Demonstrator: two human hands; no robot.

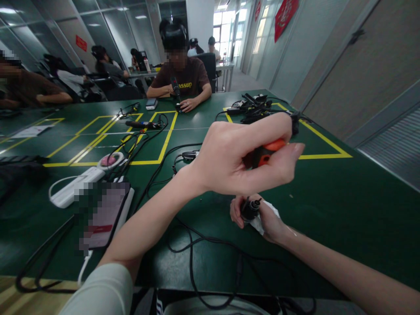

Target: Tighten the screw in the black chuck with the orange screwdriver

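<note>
My left hand [243, 159] is raised over the green table [344, 210], its fingers closed around an orange and black tool handle [267, 151]. Just below it my right hand [262, 218] rests on the table. It grips a small black cylindrical part [250, 209] together with a white tissue [267, 214]. The tool's lower end points down toward that part; the tip itself is hidden behind my left hand.
A phone [103, 214] lies at the left front beside a white power strip [77, 186]. Black cables [197, 245] loop across the near table. Across the table a person in a brown shirt [183, 78] handles a tool. More tools and cables [252, 107] lie far right.
</note>
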